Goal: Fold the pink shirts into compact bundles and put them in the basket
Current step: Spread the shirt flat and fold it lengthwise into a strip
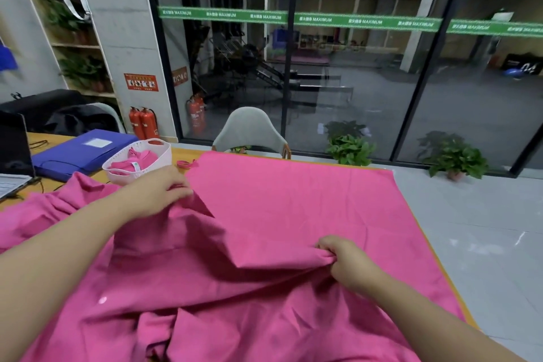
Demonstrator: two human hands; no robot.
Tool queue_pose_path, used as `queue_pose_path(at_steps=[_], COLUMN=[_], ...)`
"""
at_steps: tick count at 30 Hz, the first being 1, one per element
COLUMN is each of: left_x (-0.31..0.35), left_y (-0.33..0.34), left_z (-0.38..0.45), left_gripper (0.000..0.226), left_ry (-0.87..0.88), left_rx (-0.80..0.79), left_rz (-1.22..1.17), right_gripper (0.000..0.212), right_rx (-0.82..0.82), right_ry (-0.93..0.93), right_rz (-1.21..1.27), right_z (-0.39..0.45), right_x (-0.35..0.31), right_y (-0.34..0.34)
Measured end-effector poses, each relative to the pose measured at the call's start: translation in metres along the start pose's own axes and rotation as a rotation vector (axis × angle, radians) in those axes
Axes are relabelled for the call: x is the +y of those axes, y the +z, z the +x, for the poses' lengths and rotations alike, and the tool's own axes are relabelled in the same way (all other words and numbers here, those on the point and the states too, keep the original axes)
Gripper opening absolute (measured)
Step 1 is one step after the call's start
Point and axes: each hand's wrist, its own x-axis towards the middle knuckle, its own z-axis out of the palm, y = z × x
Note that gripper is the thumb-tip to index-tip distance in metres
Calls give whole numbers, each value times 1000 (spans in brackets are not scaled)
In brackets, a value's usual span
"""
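A large pink shirt (282,214) lies spread over most of the table, its near part rumpled into folds. My left hand (158,191) pinches a raised edge of the shirt at the upper left. My right hand (343,258) grips a bunched fold of the same shirt toward the lower right. Between the two hands the cloth is lifted into a ridge. A white perforated basket (158,160) stands at the far left of the table, just beyond my left hand, with a folded pink bundle (132,163) inside it.
A blue folder (79,153) and a laptop (13,156) lie left of the basket. A grey chair (249,129) stands behind the table's far edge. The table's right edge (435,244) drops to a grey floor with potted plants (454,159).
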Motion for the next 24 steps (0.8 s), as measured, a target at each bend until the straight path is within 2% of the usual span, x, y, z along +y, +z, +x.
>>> queue_pose_path(at_steps=[2, 4, 7, 8, 9, 11, 12, 14, 15, 16, 18, 21, 24], left_x=[7, 13, 20, 24, 25, 30, 33, 39, 40, 43, 47, 57, 60], left_y=[0, 0, -3, -7, -10, -17, -21, -30, -33, -36, -44, -53, -65], left_z=[0, 2, 5, 3, 1, -4, -5, -7, -7, -6, -4, -1, 4], left_gripper=[22, 25, 15, 7, 10, 34, 35, 26, 31, 38, 42, 32, 21], left_ry=[-19, -24, 16, 35, 39, 47, 67, 93, 96, 95, 90, 69, 61], left_rx=[101, 182, 227, 199, 150, 59, 66, 178, 252, 309, 409, 496, 546], left_rz=[-167, -297, -356, -346, -322, -213, -138, -26, -22, -32, -60, -79, -65], right_gripper=[21, 27, 77, 76, 65, 47, 46, 39, 25, 23, 34, 21, 23], right_rx=[-37, -115, -280, -271, -245, -208, -242, -350, -379, -390, -352, -237, -128], right_ry=[58, 96, 191, 216, 233, 232, 222, 194, 190, 181, 152, 102, 81], right_rz=[50, 110, 224, 263, 289, 169, 78, -9, -5, 6, 34, 251, 366], right_z=[1, -1, -3, -2, -2, 0, 0, -1, -2, -3, -4, -3, -2], right_x=[-5, -11, -27, -31, -34, -35, -34, -32, -33, -34, -35, -42, -44], right_y=[1, -3, -13, -14, -16, -21, -23, -27, -27, -27, -29, -36, -51])
